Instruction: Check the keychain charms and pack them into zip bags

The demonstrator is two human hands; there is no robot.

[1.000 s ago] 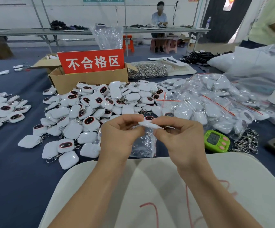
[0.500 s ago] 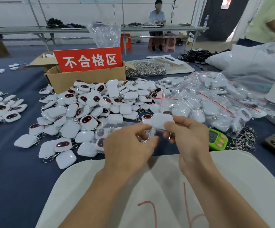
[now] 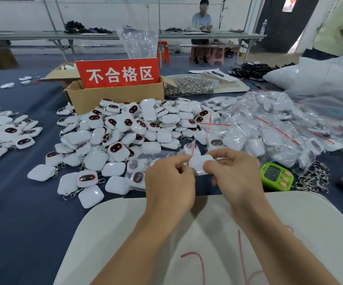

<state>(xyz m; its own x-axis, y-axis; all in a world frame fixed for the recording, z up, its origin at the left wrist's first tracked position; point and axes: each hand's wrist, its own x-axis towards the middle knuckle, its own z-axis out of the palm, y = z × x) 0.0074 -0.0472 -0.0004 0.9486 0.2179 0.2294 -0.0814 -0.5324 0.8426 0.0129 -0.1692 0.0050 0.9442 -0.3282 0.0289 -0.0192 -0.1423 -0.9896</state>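
A white square keychain charm [image 3: 197, 163] sits between both my hands above the table's near edge. My right hand [image 3: 234, 177] pinches the charm on its right side. My left hand [image 3: 169, 182] pinches a clear zip bag [image 3: 190, 150] with a red strip, whose mouth lies at the charm's left edge. A big heap of loose white charms [image 3: 117, 138], some showing dark oval faces, lies just beyond my hands. Bagged charms [image 3: 269, 128] are piled to the right.
A cardboard box [image 3: 115, 95] with a red sign stands behind the heap. Metal rings [image 3: 187, 86] fill a tray behind it. A green timer [image 3: 276, 175] and loose keyrings [image 3: 314, 178] lie right. More charms [image 3: 4, 132] lie left. A white board [image 3: 289, 233] lies under my forearms.
My hands have come together. The zip bag in my left hand has risen from lying flat to the charm's left edge, and the charm in my right hand has dropped slightly toward it.
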